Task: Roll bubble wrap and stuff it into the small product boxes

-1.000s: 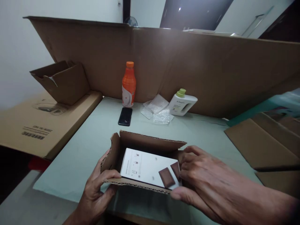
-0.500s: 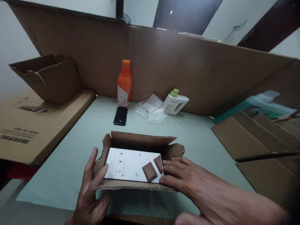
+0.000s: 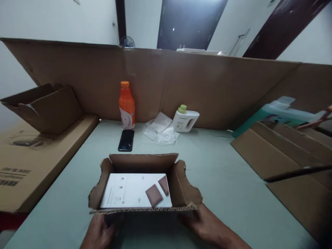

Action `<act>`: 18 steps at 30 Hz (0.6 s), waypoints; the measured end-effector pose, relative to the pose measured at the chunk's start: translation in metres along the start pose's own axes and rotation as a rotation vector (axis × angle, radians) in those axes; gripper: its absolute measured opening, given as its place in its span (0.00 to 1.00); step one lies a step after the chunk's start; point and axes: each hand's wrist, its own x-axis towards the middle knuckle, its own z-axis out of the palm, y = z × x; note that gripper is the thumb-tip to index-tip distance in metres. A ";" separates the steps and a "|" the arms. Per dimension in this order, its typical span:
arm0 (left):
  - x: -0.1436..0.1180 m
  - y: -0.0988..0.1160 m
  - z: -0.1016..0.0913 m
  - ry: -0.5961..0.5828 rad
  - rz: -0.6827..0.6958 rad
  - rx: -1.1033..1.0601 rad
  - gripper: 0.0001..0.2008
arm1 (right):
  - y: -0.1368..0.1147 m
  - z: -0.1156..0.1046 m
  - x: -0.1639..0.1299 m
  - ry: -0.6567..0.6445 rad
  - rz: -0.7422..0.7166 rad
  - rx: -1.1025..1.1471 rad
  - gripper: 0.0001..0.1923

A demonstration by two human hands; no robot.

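Cardboard box (image 3: 145, 183), small, open-topped and shallow, sits on the pale green bench (image 3: 220, 180) right in front of me, its torn corrugated flaps standing up around it. Inside lies a flat white carton (image 3: 135, 190) printed with two brown rectangles, filling most of the floor of the box.

My left hand (image 3: 100, 233) is at the near left corner and my right hand (image 3: 207, 226) at the near right corner, both pressed against the front wall from below the rim. The box wall hides my fingers, so I cannot tell whether either grip is closed on the cardboard or only resting against it.

I judge the box light and fairly stiff, though its ragged flaps look soft and would bend if pinched. The walls near the base look like the soundest place to hold, one hand on each side. The white carton lies loose and could slide if the box tips.

Farther back on the bench are a black phone (image 3: 126, 140), an orange bottle (image 3: 127, 105), clear plastic bags (image 3: 162, 128) and a white jug with a green cap (image 3: 185, 118), all before a tall cardboard screen (image 3: 160, 83). Flattened cardboard (image 3: 280, 155) lies to my right.
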 end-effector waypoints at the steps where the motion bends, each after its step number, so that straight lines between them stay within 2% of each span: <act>1: 0.012 0.003 0.004 -0.026 0.006 -0.010 0.23 | 0.004 -0.002 0.005 0.036 0.003 0.003 0.18; 3: 0.038 0.010 0.014 -0.044 0.027 -0.036 0.25 | 0.015 -0.011 0.017 0.117 0.016 0.013 0.18; 5: 0.065 0.019 0.027 0.001 0.045 -0.079 0.26 | 0.030 -0.022 0.029 0.176 0.035 0.048 0.18; 7: 0.088 0.025 0.039 0.046 0.064 -0.113 0.27 | 0.045 -0.035 0.041 0.182 0.034 0.083 0.18; 9: 0.102 0.027 0.049 0.075 0.082 -0.115 0.27 | 0.059 -0.052 0.054 0.139 -0.022 0.075 0.17; 11: 0.107 0.021 0.053 0.084 0.097 -0.087 0.27 | 0.069 -0.075 0.073 0.151 -0.108 -0.005 0.16; 13: 0.106 0.011 0.055 0.109 0.109 -0.045 0.27 | 0.076 -0.100 0.102 0.245 -0.175 -0.185 0.16; 15: 0.102 0.000 0.056 0.142 0.104 0.008 0.26 | 0.081 -0.121 0.145 0.348 -0.218 -0.470 0.18; 18: 0.096 -0.013 0.059 0.158 0.074 0.061 0.24 | 0.083 -0.133 0.222 0.402 -0.267 -0.784 0.24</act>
